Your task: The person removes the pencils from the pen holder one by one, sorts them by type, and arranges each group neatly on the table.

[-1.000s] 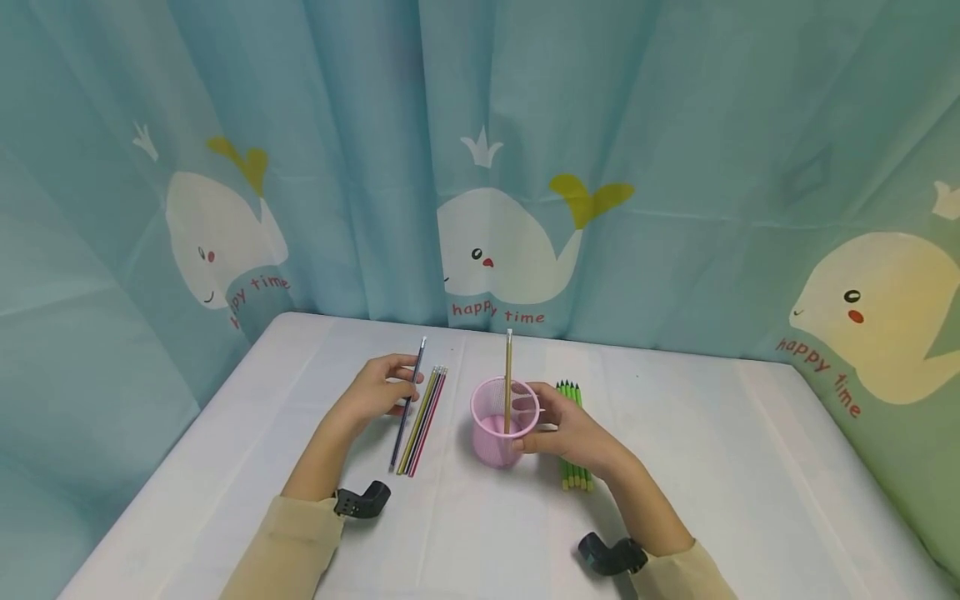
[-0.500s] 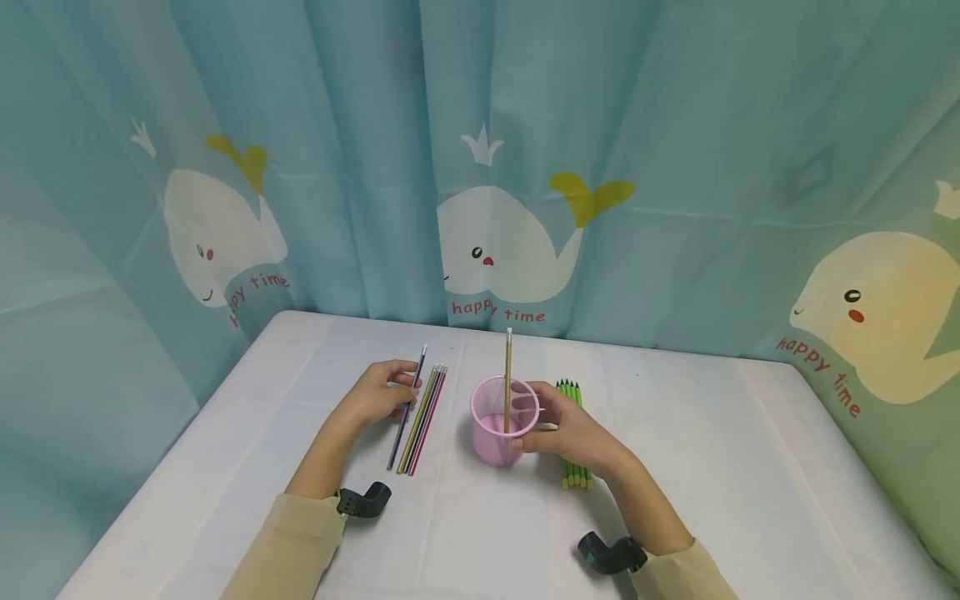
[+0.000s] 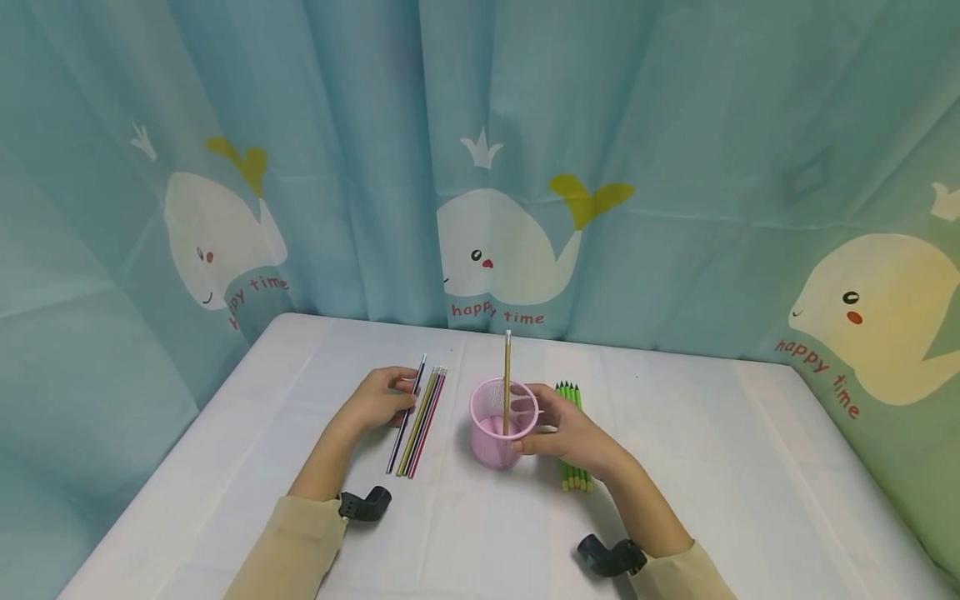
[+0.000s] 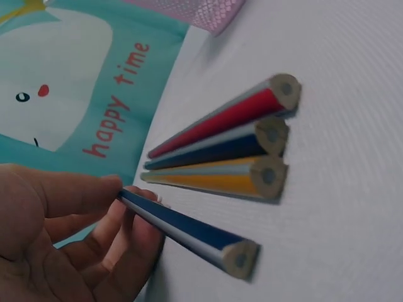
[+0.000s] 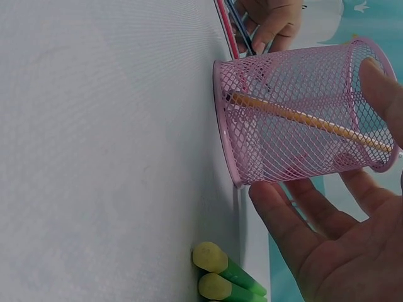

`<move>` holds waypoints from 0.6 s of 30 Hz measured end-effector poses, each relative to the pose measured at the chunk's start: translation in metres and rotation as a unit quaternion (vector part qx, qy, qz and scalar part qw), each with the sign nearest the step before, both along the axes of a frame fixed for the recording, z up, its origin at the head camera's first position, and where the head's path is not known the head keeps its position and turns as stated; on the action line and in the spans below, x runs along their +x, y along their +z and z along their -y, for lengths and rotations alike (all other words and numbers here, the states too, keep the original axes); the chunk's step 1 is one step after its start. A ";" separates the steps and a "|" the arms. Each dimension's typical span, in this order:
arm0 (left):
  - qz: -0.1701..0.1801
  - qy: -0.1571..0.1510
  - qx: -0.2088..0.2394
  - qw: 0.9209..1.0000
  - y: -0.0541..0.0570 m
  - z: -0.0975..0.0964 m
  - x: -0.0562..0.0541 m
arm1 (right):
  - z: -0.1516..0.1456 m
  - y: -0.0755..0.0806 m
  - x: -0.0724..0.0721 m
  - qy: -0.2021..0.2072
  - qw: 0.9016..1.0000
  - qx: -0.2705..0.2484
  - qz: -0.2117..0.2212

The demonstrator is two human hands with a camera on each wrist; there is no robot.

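In the head view my left hand [image 3: 380, 398] pinches a blue-and-silver striped pencil [image 3: 406, 417] between thumb and fingers, just left of a row of pencils. That row holds a yellow pencil [image 4: 220, 178], a blue pencil [image 4: 227, 145] and a red pencil [image 4: 233, 116], lying side by side with blunt ends toward the left wrist camera. My right hand [image 3: 566, 429] holds a pink mesh pencil cup [image 3: 491, 446] from its right side, thumb near and fingers behind. The cup stands upright on the table. A gold pencil [image 3: 507, 383] leans inside it, eraser end up.
Several green pencils [image 3: 576, 479] with yellow ends lie under and beside my right hand. A white cloth covers the table [image 3: 720, 483]. Behind its back edge hangs a blue curtain [image 3: 375, 167] printed with whales.
My left hand has come slightly down and nearer, and the far end of its pencil has lowered beside the row. The right hand and the cup stay put.
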State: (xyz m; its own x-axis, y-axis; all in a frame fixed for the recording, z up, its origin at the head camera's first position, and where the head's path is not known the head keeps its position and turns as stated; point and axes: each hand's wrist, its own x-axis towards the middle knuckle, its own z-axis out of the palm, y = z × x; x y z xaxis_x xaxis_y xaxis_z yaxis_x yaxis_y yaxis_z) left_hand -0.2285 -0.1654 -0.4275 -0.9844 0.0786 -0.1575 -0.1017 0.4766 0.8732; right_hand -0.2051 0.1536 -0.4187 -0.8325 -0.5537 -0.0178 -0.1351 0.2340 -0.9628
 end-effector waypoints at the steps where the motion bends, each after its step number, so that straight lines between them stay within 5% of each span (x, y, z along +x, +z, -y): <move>1: 0.000 0.002 -0.004 1.000 -0.001 0.000 0.000 | 0.000 0.000 0.000 0.000 1.000 0.002 0.000; 18: 0.002 0.022 -0.015 1.000 -0.007 -0.003 -0.001 | 0.000 0.001 0.000 0.003 1.000 0.003 -0.002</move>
